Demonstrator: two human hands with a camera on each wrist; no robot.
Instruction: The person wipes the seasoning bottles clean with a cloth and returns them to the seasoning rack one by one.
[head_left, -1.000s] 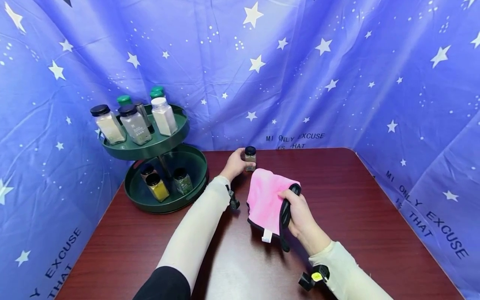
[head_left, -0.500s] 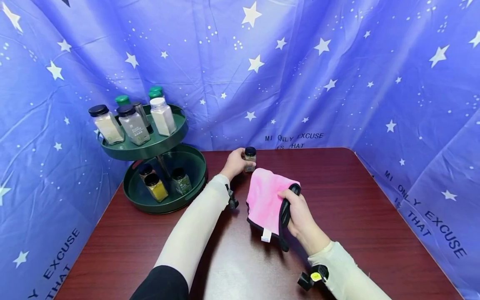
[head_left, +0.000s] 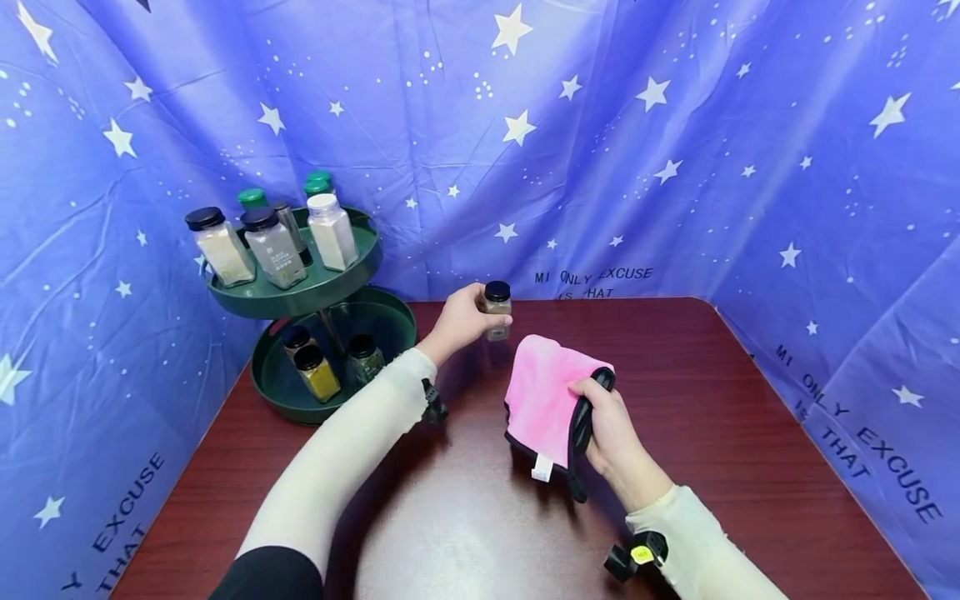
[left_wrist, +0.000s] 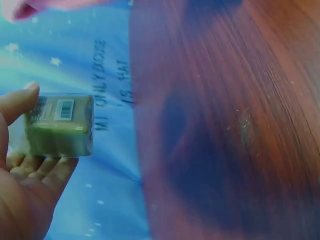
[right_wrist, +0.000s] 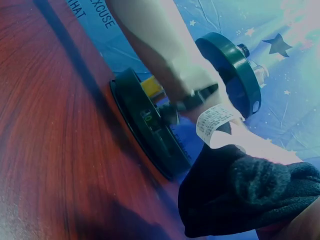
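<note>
My left hand [head_left: 457, 323] grips a small clear spice jar [head_left: 497, 304] with a black lid, held near the table's back edge. In the left wrist view the jar [left_wrist: 62, 125] shows a barcode label and brownish-green contents, with the thumb on one side and fingers on the other. A pink cloth [head_left: 547, 400] with black edging hangs folded from my right hand [head_left: 617, 429], the thumb pressing on its pink face. Seen from the right wrist, the cloth's dark edging [right_wrist: 260, 182] and white tag [right_wrist: 216, 122] lie in front of the left forearm.
A green two-tier rack [head_left: 296, 304] stands at the left. Several jars fill its upper tray; a yellow jar [head_left: 318, 375] and two others sit below. The left forearm partly covers the lower tray. A starry blue curtain [head_left: 585, 167] borders the red-brown table [head_left: 712, 433].
My left hand has lifted the jar slightly and drawn it a little left, and the left arm has swung left over the lower tray's edge. My right hand keeps its hold on the cloth.
</note>
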